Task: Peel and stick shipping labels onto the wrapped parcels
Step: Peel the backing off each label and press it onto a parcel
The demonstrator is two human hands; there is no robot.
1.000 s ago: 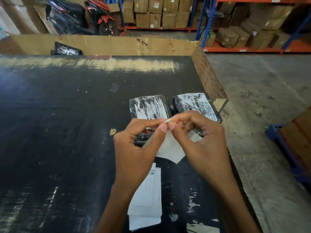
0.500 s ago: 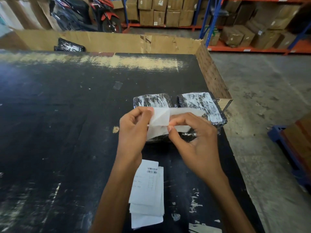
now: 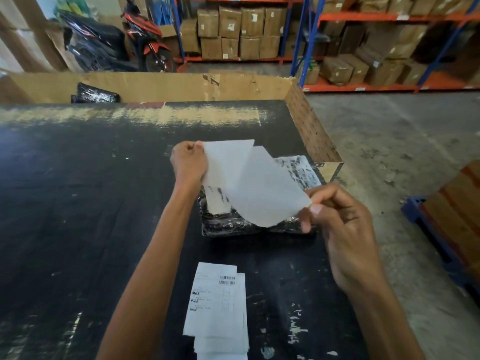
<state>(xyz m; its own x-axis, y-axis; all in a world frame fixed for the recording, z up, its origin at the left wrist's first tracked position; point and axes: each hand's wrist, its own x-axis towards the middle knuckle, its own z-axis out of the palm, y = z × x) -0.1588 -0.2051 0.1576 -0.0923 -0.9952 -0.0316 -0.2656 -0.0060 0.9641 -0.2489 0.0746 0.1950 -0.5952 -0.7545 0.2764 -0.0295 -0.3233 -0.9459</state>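
Two black-wrapped parcels lie side by side on the black table [image 3: 78,203]: the left parcel [image 3: 220,219] and the right parcel [image 3: 298,170], both with whitish patches on top. Above them I hold a white label split into two sheets. My left hand [image 3: 188,162] pinches the upper left sheet [image 3: 226,162] at its left edge. My right hand [image 3: 337,216] pinches the lower right sheet [image 3: 265,193] at its corner. The two sheets still overlap in the middle and hide much of both parcels. A stack of printed labels [image 3: 218,307] lies near the table's front.
A cardboard wall [image 3: 166,85] runs along the table's far edge and down its right side [image 3: 309,128]. Another black-wrapped parcel [image 3: 94,94] rests behind the far edge. Shelves of cartons and a parked scooter [image 3: 145,40] stand beyond. A blue pallet [image 3: 426,229] sits on the floor at right.
My hands have pulled apart: the left went up and left, the right went down and right. The label's two sheets have peeled from a pinched corner to a wide spread.
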